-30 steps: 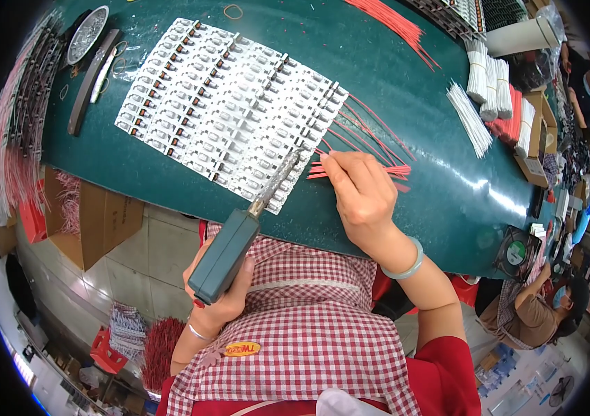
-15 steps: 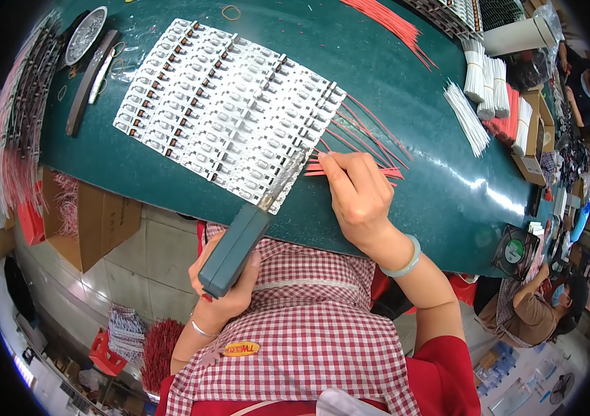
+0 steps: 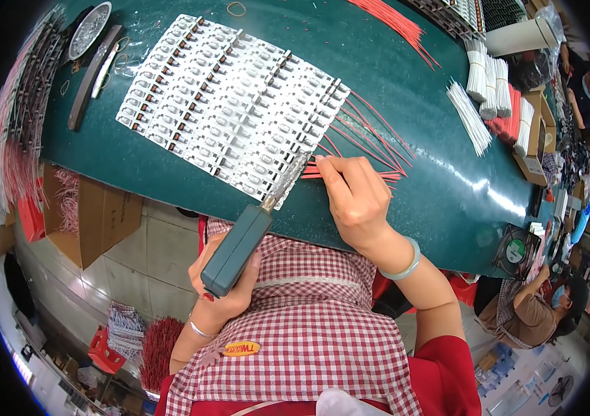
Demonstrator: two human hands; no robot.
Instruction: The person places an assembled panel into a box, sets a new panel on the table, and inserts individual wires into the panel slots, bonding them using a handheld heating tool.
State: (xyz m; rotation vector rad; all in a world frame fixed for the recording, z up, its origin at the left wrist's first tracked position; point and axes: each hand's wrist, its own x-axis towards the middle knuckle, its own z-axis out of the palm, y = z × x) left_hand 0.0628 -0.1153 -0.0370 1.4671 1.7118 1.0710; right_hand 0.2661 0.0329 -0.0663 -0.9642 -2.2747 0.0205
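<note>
— While the left hand [image 3: 229, 295] grips the grey-green handle of a soldering iron [image 3: 250, 232] at lower centre, where does its tip sit?

— At the near edge of the sheet of small white components [image 3: 229, 104], which fills the upper middle of the green table [image 3: 406, 83]. The metal shaft slants up and to the right from the fist.

— And the right hand [image 3: 357, 201]?

— Centre frame, just right of the tip, fingers pinched narrow on a bunch of red wires [image 3: 364, 132] that fan out toward the upper right across the table.

— What packaging or labels show?

— A brown cardboard box [image 3: 101, 218] stands on the floor at left, below the table edge. A small oval yellow badge [image 3: 243, 348] with red print is pinned on the red-checked apron [image 3: 309, 333] at lower centre. Bundles of white wires [image 3: 485, 76] lie at upper right beside open cardboard boxes [image 3: 534, 139], and a round green-labelled fan [image 3: 515, 251] sits at the table's right edge.

— Anyone else?

— A seated person [image 3: 527, 312] at lower right.
</note>
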